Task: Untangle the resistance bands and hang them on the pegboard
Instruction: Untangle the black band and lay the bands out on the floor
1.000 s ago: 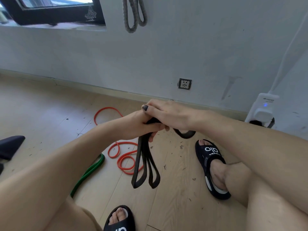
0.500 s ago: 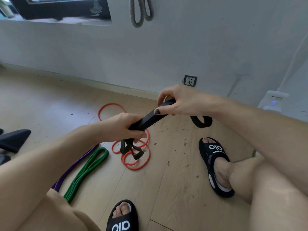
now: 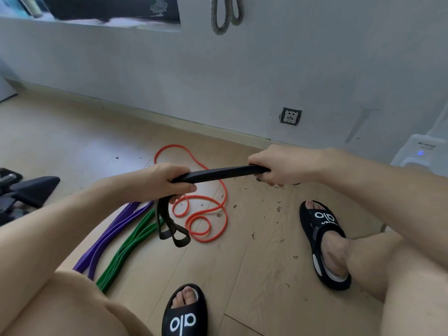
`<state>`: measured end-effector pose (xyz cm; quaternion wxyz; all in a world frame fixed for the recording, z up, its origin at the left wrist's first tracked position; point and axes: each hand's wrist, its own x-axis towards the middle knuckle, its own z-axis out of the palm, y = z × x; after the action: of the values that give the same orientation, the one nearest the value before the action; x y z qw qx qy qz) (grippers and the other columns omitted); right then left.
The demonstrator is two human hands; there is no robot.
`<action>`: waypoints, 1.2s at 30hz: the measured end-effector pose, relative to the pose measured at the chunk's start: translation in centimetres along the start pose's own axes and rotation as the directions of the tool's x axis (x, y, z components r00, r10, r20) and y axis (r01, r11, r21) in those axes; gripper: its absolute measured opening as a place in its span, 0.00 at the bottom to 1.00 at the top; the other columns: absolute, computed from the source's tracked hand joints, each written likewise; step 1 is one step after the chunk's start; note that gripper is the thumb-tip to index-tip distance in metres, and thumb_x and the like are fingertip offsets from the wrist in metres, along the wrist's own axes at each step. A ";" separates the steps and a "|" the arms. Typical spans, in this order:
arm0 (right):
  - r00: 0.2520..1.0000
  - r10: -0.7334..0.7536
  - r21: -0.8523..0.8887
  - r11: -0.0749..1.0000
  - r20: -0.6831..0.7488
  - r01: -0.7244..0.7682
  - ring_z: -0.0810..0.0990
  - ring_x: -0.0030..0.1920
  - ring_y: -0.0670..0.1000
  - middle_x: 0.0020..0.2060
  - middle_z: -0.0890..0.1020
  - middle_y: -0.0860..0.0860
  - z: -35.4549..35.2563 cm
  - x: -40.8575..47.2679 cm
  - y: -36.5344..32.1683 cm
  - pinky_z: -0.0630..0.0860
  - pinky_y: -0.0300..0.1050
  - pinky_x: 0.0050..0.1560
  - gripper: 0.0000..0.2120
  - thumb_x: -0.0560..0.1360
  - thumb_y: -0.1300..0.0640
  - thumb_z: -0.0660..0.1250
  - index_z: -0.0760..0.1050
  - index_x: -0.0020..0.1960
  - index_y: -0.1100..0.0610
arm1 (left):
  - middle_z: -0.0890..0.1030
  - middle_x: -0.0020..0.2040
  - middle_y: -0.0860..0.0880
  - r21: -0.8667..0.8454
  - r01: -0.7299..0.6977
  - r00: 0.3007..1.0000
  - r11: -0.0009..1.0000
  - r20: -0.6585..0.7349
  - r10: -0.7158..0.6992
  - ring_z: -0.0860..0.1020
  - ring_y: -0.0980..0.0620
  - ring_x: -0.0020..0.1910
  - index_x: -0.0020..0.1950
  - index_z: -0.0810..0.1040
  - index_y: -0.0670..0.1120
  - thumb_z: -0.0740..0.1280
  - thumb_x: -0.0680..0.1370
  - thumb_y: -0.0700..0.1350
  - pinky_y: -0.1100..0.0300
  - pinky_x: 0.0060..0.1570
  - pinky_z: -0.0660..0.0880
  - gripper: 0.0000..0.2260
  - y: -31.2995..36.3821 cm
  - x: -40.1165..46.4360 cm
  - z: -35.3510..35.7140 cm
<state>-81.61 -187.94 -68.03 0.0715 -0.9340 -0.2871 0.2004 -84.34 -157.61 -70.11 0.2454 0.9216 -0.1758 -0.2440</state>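
Both hands, left hand (image 3: 167, 181) and right hand (image 3: 278, 166), clench the black band (image 3: 218, 173); 1 grey band (image 3: 224, 15) hangs, while orange (image 3: 208, 214), green (image 3: 128, 248) and purple (image 3: 109, 236) bands await on the floor.

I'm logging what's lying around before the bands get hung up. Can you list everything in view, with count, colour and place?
black band: 1, black, stretched between both hands, loops hanging below the left hand
orange band: 1, orange, coiled on the floor under the hands
green band: 1, green, on the floor left of the orange band
purple band: 1, purple, on the floor beside the green band
grey loops: 2, grey, hanging on the wall at top
wall socket: 1, white in a dark frame, low on the wall
white device: 1, white with blue light, right edge
slippers: 2, black, on the feet
left hand: 1, grips the black band
right hand: 1, grips the black band
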 end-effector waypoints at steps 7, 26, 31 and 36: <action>0.998 -0.041 0.004 0.999 0.043 0.041 0.83 0.34 0.46 0.37 0.82 0.47 1.7 1.2 -0.1 0.79 0.45 0.38 0.04 0.80 0.60 0.61 0.72 0.47 0.52 | 0.76 0.34 0.51 0.194 0.037 0.999 0.980 -0.024 -0.033 0.72 0.58 0.31 0.44 0.74 0.49 0.68 0.80 0.52 0.61 0.36 0.71 0.10 -2.3 -0.9 -0.6; 0.931 -0.107 -0.274 0.939 0.350 0.210 0.74 0.44 0.53 0.43 0.75 0.48 13.5 15.6 -8.3 0.72 0.47 0.44 0.05 0.81 0.57 0.60 0.73 0.51 0.49 | 0.79 0.34 0.53 -0.094 0.408 0.911 0.908 -0.017 -0.411 0.79 0.56 0.33 0.41 0.76 0.55 0.72 0.77 0.52 0.54 0.39 0.77 0.07 -20.9 -13.2 14.2; 0.869 -0.183 -0.289 0.894 0.460 0.342 0.77 0.51 0.57 0.45 0.76 0.48 20.0 20.7 -11.1 0.67 0.45 0.44 0.05 0.81 0.57 0.59 0.74 0.52 0.49 | 0.82 0.34 0.51 -0.197 0.586 0.804 0.786 0.015 -0.595 0.80 0.57 0.29 0.43 0.77 0.53 0.70 0.75 0.64 0.54 0.36 0.80 0.15 -23.9 -15.3 20.4; 0.829 -0.278 -0.289 0.844 0.486 0.452 0.76 0.45 0.57 0.42 0.74 0.50 25.7 25.7 -13.5 0.68 0.47 0.40 0.08 0.82 0.57 0.58 0.74 0.57 0.52 | 0.77 0.34 0.54 -0.072 0.702 0.712 0.709 0.030 -0.702 0.76 0.54 0.36 0.42 0.74 0.54 0.65 0.75 0.69 0.55 0.34 0.70 0.19 -26.8 -16.3 26.1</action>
<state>-79.72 -161.84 -96.60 -0.1432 -0.7879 -0.5065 0.3197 -106.21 -138.04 -98.40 0.1700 0.9090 0.1969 -0.3256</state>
